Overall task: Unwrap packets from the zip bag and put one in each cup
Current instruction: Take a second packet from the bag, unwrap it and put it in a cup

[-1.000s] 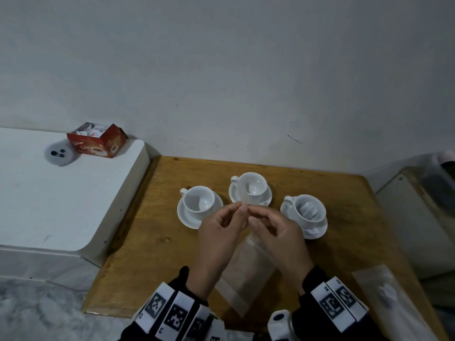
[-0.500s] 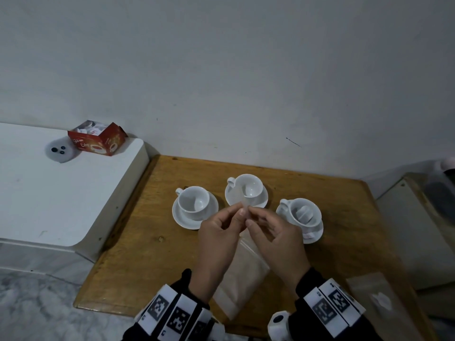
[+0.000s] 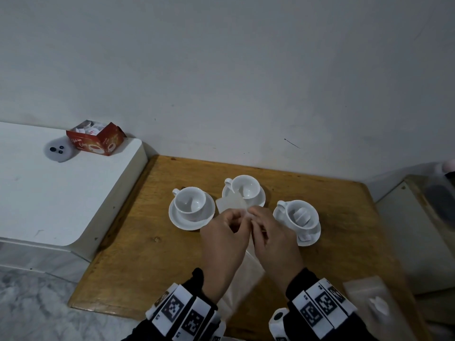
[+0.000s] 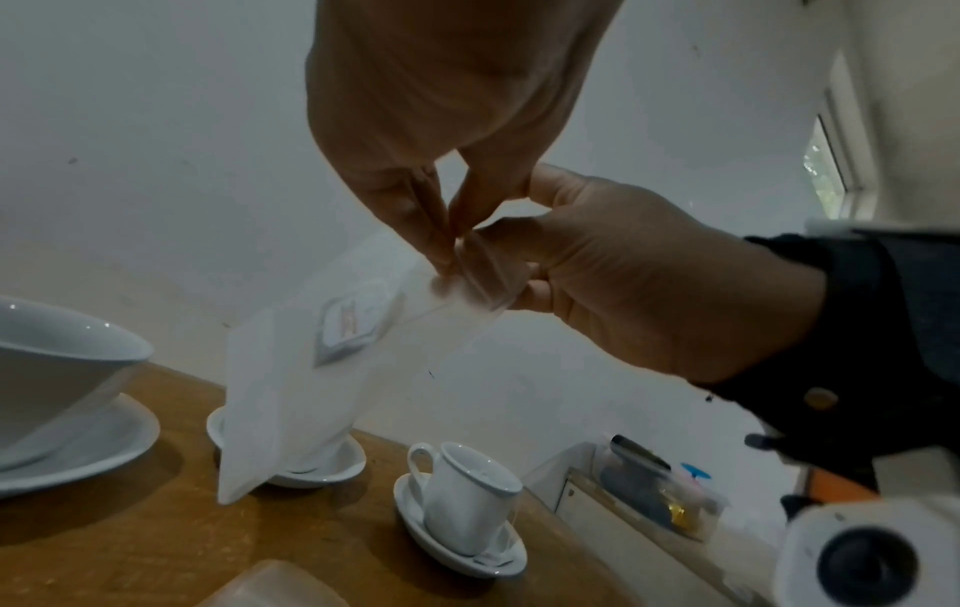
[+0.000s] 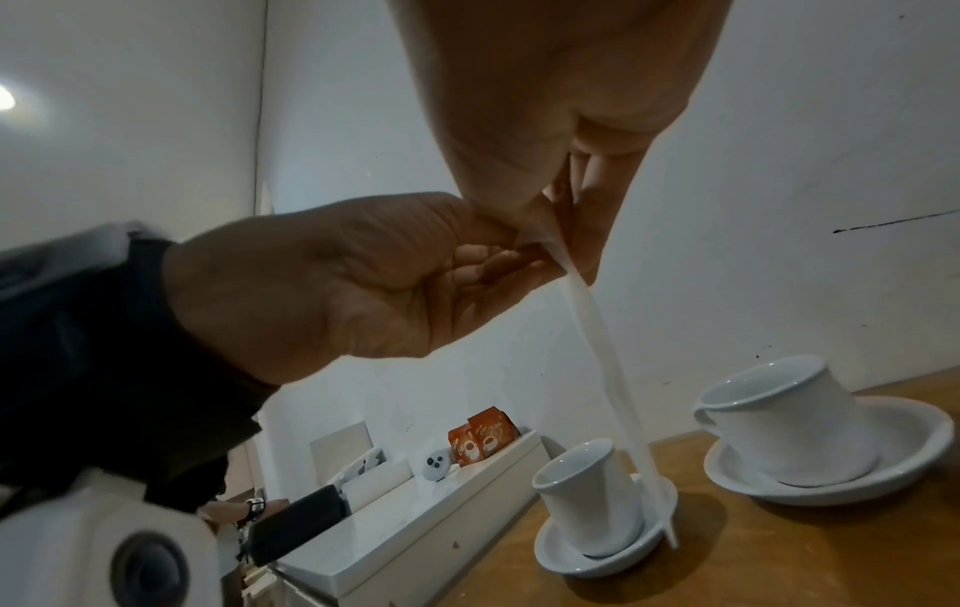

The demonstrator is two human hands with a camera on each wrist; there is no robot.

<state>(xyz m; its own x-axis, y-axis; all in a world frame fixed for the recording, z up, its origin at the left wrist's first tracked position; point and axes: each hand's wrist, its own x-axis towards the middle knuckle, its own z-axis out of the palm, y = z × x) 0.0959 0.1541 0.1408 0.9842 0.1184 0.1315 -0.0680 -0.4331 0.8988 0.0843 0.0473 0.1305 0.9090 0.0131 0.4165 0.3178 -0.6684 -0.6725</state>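
Note:
Three white cups on saucers stand in a row on the wooden table [image 3: 152,267]: the left cup [image 3: 189,203] and the middle cup [image 3: 246,187] look empty, the right cup [image 3: 301,214] holds a white packet. My left hand [image 3: 242,214] and right hand [image 3: 251,212] meet above the table in front of the cups. Both pinch the top edge of a clear zip bag [image 3: 231,204]. In the left wrist view the zip bag [image 4: 311,390] hangs from my fingertips [image 4: 442,254] with a small packet [image 4: 353,324] inside. The right wrist view shows the bag [image 5: 607,369] edge-on.
A second clear bag [image 3: 246,274] lies flat on the table under my wrists. A third bag [image 3: 369,301] with a white packet inside lies at the near right corner. A red box [image 3: 96,139] sits on the white counter [image 3: 49,198] to the left. The wall runs close behind the cups.
My hands stay together, pinching the bag's top. The bag has turned from nearly edge-on and now shows more of its flat side in front of the middle cup.

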